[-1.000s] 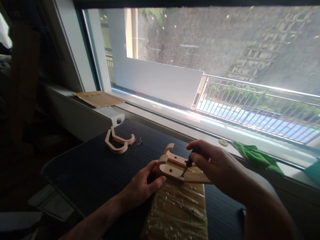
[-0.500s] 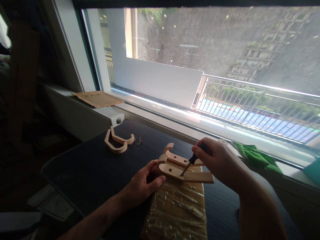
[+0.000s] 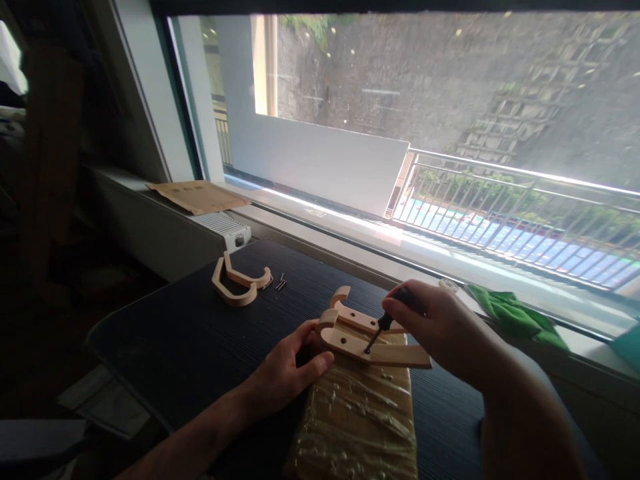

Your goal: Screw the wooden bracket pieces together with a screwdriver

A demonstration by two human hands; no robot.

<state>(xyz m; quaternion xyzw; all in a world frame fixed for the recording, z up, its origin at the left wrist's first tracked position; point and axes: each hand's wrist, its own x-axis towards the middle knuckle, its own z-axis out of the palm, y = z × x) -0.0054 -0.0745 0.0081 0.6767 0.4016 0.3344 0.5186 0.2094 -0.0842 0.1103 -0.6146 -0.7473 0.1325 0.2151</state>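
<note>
A black-handled screwdriver (image 3: 385, 321) is gripped in my right hand (image 3: 439, 321), slanting down. Its tip sits in a hole of the nearer pale wooden hook (image 3: 400, 355). That hook lies across a brown block wrapped in clear tape (image 3: 360, 413), its flat end jutting past the right side. Behind it lies a second wooden hook (image 3: 361, 321) with holes, partly covered by the screwdriver and my right hand. My left hand (image 3: 287, 370) closes around the curved end of the nearer hook at the block's left edge, thumb in front, some fingers hidden behind.
Two more wooden hooks (image 3: 236, 299) rest on the dark table (image 3: 200, 353), beside several loose screws (image 3: 281, 285). Along the window sill are a brown paper envelope (image 3: 197, 196), a green cloth (image 3: 517, 317) and a clear round object (image 3: 449, 285). A white radiator (image 3: 225, 230) stands beyond the table.
The whole view has shifted slightly. Both hands keep their holds, and the screwdriver tip stays in the same hole.
</note>
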